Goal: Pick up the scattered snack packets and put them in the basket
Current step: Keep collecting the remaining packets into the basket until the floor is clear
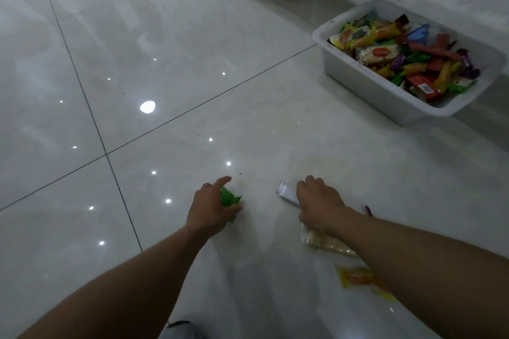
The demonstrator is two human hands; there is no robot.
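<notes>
Down at the tiled floor (165, 63), both arms stretched out
Left grip (212, 205) clutches a green packet (230, 198); right grip (319, 201) seems curled round a white packet (286, 192); the snack-filled basket (321, 36) sits well apart

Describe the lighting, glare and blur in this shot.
Head view: dim grey light; lamp reflections glare as bright spots on the glossy floor tiles; seams bow slightly from wide-angle distortion; left hand gripping the green plastic packet and right hand on the white packet look soft.
</notes>
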